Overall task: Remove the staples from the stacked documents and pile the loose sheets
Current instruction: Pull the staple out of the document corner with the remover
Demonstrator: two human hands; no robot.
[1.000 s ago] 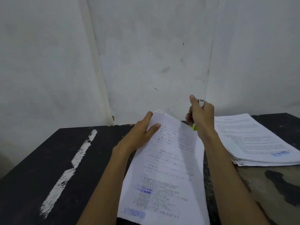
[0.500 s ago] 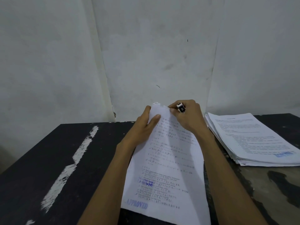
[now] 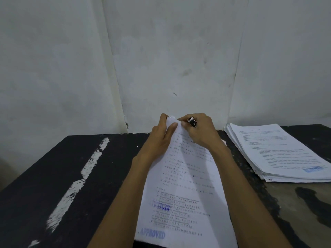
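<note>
A stapled document (image 3: 186, 179) with printed text and a blue APPROVED stamp lies lengthwise in front of me, its far end lifted. My left hand (image 3: 159, 138) grips the far left corner of it, thumb on top. My right hand (image 3: 198, 131) holds a small metal stapler or staple remover (image 3: 192, 122) in its curled fingers and its fingertips pinch the paper at the same far corner, right beside my left thumb. The staple itself is hidden under the fingers.
A thick pile of printed sheets (image 3: 279, 153) lies on the right of the black table (image 3: 71, 176), which has a white scuff stripe (image 3: 80, 178) on its left part. A white wall stands close behind the table.
My right hand has come from the right of the document to its far corner and closed in next to my left thumb. The document's far end is raised a little higher.
</note>
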